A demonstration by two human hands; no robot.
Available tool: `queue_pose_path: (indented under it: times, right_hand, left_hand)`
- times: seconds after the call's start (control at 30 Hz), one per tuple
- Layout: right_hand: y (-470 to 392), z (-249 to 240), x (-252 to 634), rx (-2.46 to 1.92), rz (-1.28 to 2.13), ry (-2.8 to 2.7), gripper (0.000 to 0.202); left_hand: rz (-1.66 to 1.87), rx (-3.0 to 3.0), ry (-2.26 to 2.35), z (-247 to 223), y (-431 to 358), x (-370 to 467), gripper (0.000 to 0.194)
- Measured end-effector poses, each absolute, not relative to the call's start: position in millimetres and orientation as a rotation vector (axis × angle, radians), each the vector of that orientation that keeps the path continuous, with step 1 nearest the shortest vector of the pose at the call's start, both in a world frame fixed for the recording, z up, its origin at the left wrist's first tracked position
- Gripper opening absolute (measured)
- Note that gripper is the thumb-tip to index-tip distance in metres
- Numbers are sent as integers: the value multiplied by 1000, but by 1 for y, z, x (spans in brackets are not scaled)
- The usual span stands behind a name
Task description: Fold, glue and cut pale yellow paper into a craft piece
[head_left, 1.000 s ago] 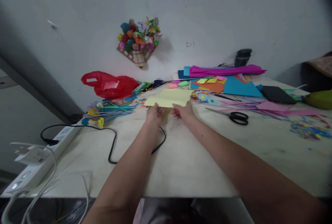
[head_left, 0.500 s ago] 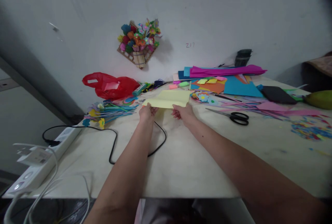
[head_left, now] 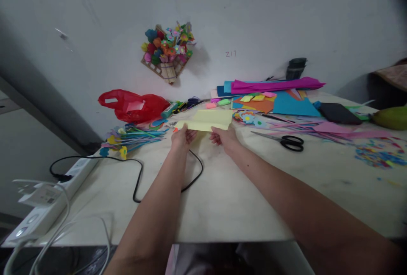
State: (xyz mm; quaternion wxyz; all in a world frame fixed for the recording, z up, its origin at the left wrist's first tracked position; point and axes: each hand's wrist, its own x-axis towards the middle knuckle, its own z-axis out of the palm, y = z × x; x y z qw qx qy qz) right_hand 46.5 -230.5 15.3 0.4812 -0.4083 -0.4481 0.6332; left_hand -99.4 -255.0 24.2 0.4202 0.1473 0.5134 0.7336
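A pale yellow sheet of paper [head_left: 211, 118] is held up over the middle of the table, its near edge bent or folded. My left hand [head_left: 182, 137] pinches the near left part, thumb on top and fingers curled below. Along the same edge, my right hand [head_left: 223, 136] grips farther right in a similar way. Black-handled scissors [head_left: 282, 141] lie to the right of my right hand, blades pointing left. Paper flowers [head_left: 249, 118] rest just beyond the sheet's right side.
Flowers on stems [head_left: 133, 139] and a red plastic bag [head_left: 133, 105] are at left. A black cable [head_left: 140, 173] loops towards a power strip [head_left: 63, 198]. Coloured sheets [head_left: 295, 104], a dark flat object [head_left: 338, 113] and paper scraps [head_left: 378, 152] lie at right. A flower decoration [head_left: 168, 54] hangs on the wall.
The near edge of the yellow paper looks more turned over than before. Both hands keep their grip, almost in the same place. The camera view has shifted slightly.
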Motion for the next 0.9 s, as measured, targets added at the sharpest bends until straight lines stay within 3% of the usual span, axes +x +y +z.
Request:
queue_pose_path:
  times: [0.53, 0.9]
  right_hand:
    - [-232, 16, 45, -977, 1574, -1114, 18]
    - [-228, 12, 47, -969, 1587, -1085, 20]
  left_hand:
    - [2015, 254, 1300, 25, -255, -110, 10]
    - [1982, 172, 1305, 27, -260, -125, 20]
